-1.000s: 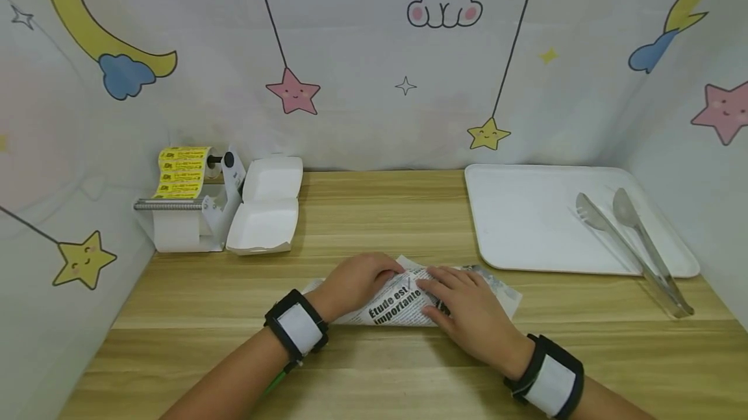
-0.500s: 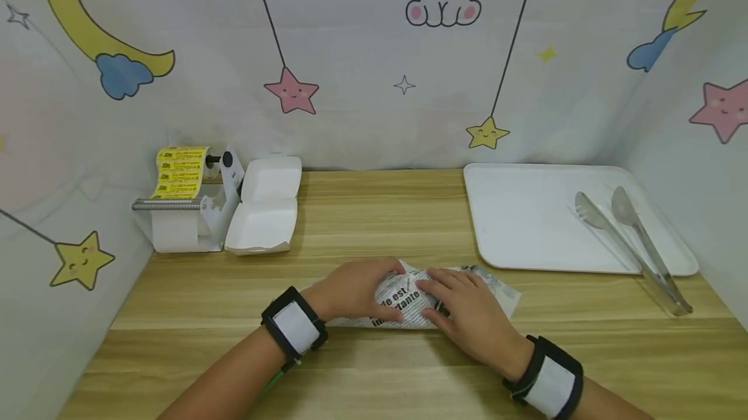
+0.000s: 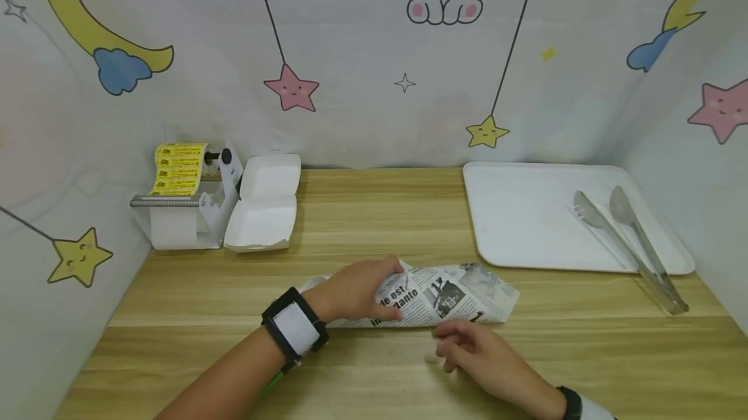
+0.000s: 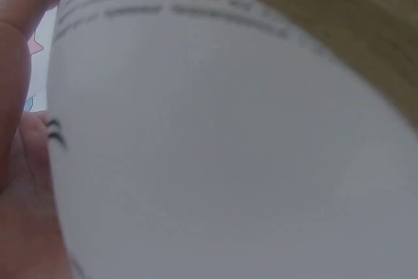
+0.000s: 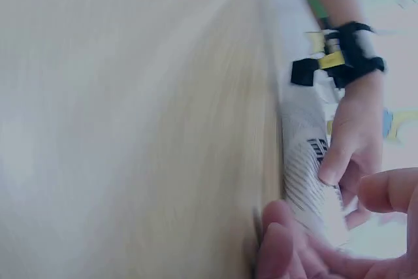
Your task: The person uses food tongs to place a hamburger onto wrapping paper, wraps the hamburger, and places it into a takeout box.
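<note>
A flattened roll of newsprint-patterned paper (image 3: 452,293) lies across the middle of the table, a photo and bold French words printed on it. My left hand (image 3: 358,289) grips its left half, thumb on the near side and fingers over the far side. What the paper may contain is hidden. In the left wrist view, pale paper (image 4: 209,135) fills most of the picture beside my fingers. My right hand (image 3: 476,355) is off the paper, just below its near edge, with loosely bent fingers and nothing held. The right wrist view is blurred and shows the left thumb (image 5: 334,161) pressing the paper.
A dispenser with a roll of yellow labels (image 3: 180,170) stands at the back left, beside an open white clamshell box (image 3: 261,222). At the back right is a white tray (image 3: 526,219). Metal tongs (image 3: 634,245) lie on it, handles overhanging its front edge.
My left hand shifts from the paper's upper edge to a grip with the thumb on the near side. My right hand lifts off the paper and draws back toward me.
</note>
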Tool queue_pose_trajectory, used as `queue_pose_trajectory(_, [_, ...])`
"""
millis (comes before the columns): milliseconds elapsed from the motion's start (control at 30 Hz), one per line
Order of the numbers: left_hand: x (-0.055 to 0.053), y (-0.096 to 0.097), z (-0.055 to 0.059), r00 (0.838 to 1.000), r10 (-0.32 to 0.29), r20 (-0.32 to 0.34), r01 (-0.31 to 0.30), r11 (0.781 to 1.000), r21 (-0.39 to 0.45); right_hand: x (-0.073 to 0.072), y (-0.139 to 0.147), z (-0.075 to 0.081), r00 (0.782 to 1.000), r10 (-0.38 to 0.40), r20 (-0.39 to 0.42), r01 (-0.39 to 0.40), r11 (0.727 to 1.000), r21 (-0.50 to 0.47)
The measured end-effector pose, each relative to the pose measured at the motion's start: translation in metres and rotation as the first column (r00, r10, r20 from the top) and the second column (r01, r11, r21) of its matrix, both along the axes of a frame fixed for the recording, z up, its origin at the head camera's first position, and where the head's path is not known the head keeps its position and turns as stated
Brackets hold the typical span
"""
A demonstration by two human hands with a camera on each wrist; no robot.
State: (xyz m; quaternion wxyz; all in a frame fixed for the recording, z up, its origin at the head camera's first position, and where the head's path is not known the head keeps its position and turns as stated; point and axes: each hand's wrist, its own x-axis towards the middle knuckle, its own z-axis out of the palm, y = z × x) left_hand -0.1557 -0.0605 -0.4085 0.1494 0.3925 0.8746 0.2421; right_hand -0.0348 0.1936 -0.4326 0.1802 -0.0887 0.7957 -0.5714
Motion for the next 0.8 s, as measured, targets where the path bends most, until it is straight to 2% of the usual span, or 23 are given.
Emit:
queue_pose_trajectory(33, [0.000,0.000,0.000,1.000,0.001,0.002,-0.001,1.000,0.004,0.000,0.002,-0.002,0.996,-0.009,0.084,0.015,0.997,-0.072])
queue_pose_trajectory(100, [0.000,-0.001,-0.001,1.000,-0.002,0.007,0.002,1.000,0.012,-0.001,0.006,-0.005,0.972,-0.043,0.231,0.091,0.976,-0.199])
queue_pose_trajectory(200, [-0.001,-0.003,-0.003,1.000,-0.008,0.011,0.008,1.000,0.014,-0.004,0.010,-0.006,0.930,-0.110,0.351,0.238,0.908,-0.345])
queue_pose_trajectory(267, [-0.001,-0.004,-0.003,1.000,-0.014,0.017,0.014,1.000,0.017,-0.005,0.008,-0.006,0.905,-0.167,0.391,0.329,0.859,-0.393])
queue_pose_trajectory(333, [-0.001,-0.005,-0.003,1.000,-0.021,0.011,0.021,1.000,0.016,-0.006,0.003,-0.007,0.893,-0.223,0.390,0.387,0.824,-0.414])
queue_pose_trajectory(433, [0.000,-0.006,-0.003,1.000,-0.026,-0.010,0.026,1.000,0.007,-0.009,-0.008,-0.007,0.874,-0.309,0.375,0.456,0.788,-0.413])
queue_pose_trajectory(500, [0.001,-0.007,-0.002,0.999,-0.030,-0.030,0.030,1.000,0.000,-0.012,-0.015,-0.007,0.867,-0.346,0.359,0.480,0.775,-0.411])
queue_pose_trajectory(600, [0.002,-0.006,-0.003,0.998,-0.030,-0.051,0.030,0.999,-0.017,-0.019,-0.023,-0.006,0.844,-0.398,0.359,0.522,0.763,-0.381])
queue_pose_trajectory(800, [0.003,-0.006,-0.008,0.997,-0.037,-0.073,0.035,0.999,-0.024,-0.028,-0.033,-0.007,0.814,-0.462,0.352,0.570,0.750,-0.334])
